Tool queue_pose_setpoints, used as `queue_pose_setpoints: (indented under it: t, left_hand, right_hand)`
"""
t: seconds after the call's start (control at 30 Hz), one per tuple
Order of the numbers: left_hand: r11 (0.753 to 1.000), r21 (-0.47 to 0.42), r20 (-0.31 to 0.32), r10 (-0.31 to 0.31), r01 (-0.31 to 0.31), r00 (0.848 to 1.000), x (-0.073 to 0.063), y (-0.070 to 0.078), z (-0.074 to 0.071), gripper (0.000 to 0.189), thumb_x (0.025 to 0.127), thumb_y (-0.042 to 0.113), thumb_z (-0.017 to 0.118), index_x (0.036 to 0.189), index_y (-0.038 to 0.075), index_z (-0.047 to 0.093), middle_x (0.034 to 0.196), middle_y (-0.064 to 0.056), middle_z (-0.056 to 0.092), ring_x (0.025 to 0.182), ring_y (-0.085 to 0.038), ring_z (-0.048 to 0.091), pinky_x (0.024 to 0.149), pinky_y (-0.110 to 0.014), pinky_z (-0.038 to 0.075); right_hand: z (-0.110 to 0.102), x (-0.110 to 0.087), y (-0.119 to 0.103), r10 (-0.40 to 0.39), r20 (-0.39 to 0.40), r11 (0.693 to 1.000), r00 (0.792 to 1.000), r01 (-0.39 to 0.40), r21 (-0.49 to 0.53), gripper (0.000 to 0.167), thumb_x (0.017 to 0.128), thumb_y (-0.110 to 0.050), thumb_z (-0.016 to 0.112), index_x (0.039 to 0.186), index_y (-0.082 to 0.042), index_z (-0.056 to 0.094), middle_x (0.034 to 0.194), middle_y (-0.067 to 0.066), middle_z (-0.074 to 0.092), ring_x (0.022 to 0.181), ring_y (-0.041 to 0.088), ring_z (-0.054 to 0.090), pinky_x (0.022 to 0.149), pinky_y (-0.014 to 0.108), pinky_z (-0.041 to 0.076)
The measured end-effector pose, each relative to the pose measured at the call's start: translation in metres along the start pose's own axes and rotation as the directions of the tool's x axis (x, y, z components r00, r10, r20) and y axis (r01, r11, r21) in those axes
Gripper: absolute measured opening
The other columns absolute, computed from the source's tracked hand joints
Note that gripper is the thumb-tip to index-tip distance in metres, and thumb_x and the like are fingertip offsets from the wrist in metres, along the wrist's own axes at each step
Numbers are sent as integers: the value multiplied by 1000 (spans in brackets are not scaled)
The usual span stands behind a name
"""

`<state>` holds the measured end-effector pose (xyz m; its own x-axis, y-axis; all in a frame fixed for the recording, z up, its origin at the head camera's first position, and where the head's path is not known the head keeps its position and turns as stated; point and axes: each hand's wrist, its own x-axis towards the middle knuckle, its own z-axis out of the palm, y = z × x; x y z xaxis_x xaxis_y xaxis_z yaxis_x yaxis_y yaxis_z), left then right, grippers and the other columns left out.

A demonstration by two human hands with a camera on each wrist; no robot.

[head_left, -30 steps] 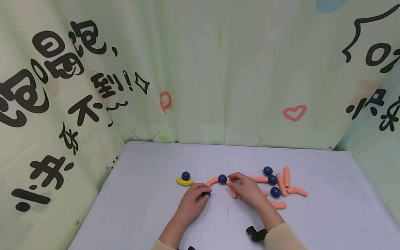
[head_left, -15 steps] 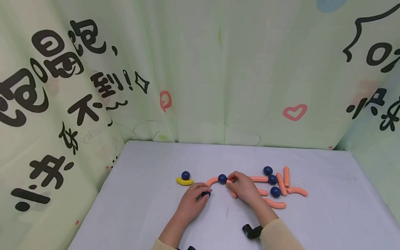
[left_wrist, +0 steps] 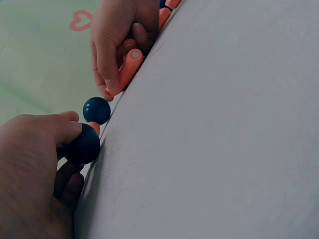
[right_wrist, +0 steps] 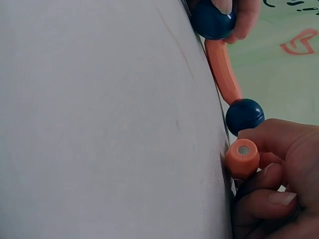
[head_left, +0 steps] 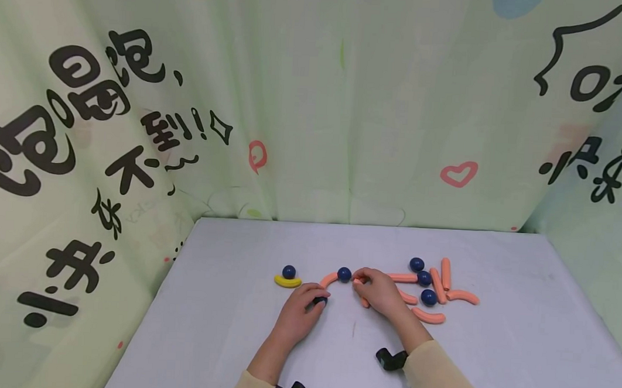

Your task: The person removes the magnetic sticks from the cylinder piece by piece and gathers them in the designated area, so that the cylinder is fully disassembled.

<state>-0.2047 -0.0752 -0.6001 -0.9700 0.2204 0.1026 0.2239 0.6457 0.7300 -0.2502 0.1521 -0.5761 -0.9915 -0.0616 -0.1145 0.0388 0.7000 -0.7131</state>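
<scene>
My left hand (head_left: 296,313) pinches a dark blue ball (left_wrist: 83,147) low against the white tabletop. From that ball a curved orange magnetic rod (head_left: 330,280) runs to a second blue ball (head_left: 344,273), as the right wrist view shows. My right hand (head_left: 381,291) pinches another orange magnetic rod (left_wrist: 130,69), which slants toward me with a silver end facing out. The fingertips of the right hand are right beside the second ball. My palm and fingers hide part of this rod in the head view.
A yellow curved rod (head_left: 287,282) lies at left with a blue ball (head_left: 289,272) against it. At right are several orange rods (head_left: 446,274) and blue balls (head_left: 429,297), some close to my right hand. A printed curtain (head_left: 315,112) hangs behind the white table (head_left: 219,330).
The right hand's fingers have drawn together around the rod, and its forearm has shifted slightly left. The second blue ball has moved a little away from me and left. The left hand has stayed put.
</scene>
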Motion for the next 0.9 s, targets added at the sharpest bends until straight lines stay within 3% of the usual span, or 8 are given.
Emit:
queue_pose_setpoints:
  t: [0.17, 0.47, 0.7, 0.8, 0.9]
  left_hand:
    - [1000, 4, -1, 8, -8, 1000, 1, 0, 0, 22, 98, 26, 61, 118, 33, 69, 129, 12, 58, 124, -13, 55, 107, -39, 47]
    - [1000, 10, -16, 14, -14, 1000, 1, 1, 0, 22, 97, 24, 64, 116, 33, 69, 128, 12, 59, 122, -13, 56, 106, -39, 49]
    - [999, 21, -29, 30, -30, 999, 0, 0, 0, 22, 97, 22, 64, 115, 33, 70, 127, 12, 60, 121, -14, 56, 104, -39, 49]
    - [1000, 16, -19, 17, -17, 1000, 0, 0, 0, 22, 97, 22, 63, 115, 33, 69, 128, 12, 59, 122, -14, 56, 105, -39, 49]
    - [1000, 7, -12, 6, -6, 1000, 0, 1, 0, 22, 97, 22, 63, 115, 33, 69, 128, 12, 59, 123, -14, 55, 106, -39, 49]
  right_hand:
    - [-2, 0, 2, -15, 3, 1000, 1000, 15, -4, 19, 94, -28, 67, 112, -21, 71, 104, 0, 67, 90, 18, 56, 79, 35, 46]
    - [-12, -2, -2, -4, 20, 999, 1000, 3, 33, 22, 94, -29, 67, 113, -18, 71, 103, 3, 67, 85, 19, 55, 74, 32, 44]
    - [-28, 4, -3, 7, 16, 999, 1000, -7, 42, 25, 95, -33, 65, 116, -21, 69, 109, 1, 68, 92, 20, 56, 75, 31, 45]
    - [-37, 9, 0, 14, 28, 999, 1000, -15, 47, 28, 96, -33, 64, 120, -18, 67, 90, 4, 69, 82, 19, 56, 69, 29, 43]
    - [-47, 13, 3, 69, 73, 989, 995, -78, 126, 31, 97, -34, 62, 123, -18, 64, 68, 6, 64, 62, 20, 52, 58, 29, 40]
